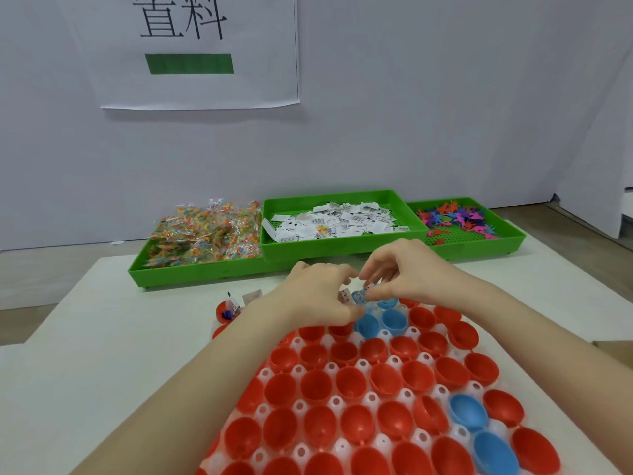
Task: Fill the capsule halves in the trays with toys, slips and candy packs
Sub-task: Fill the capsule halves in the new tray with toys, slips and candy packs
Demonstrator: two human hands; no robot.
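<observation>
Red and blue plastic capsule halves (387, 378) are sitting nearest me in a white dimpled tray (442, 392). Both my hands are meeting over its far edge: my left hand (322, 296) is pinching small printed paper slips (343, 296), my right hand (404, 272) is pinching another beside them. Farther off, green trays are holding candy packs (205, 231), slips (339, 221) and coloured toys (455, 219)

Single head view, looking forward-down, close over capsule tray (337, 402).
</observation>
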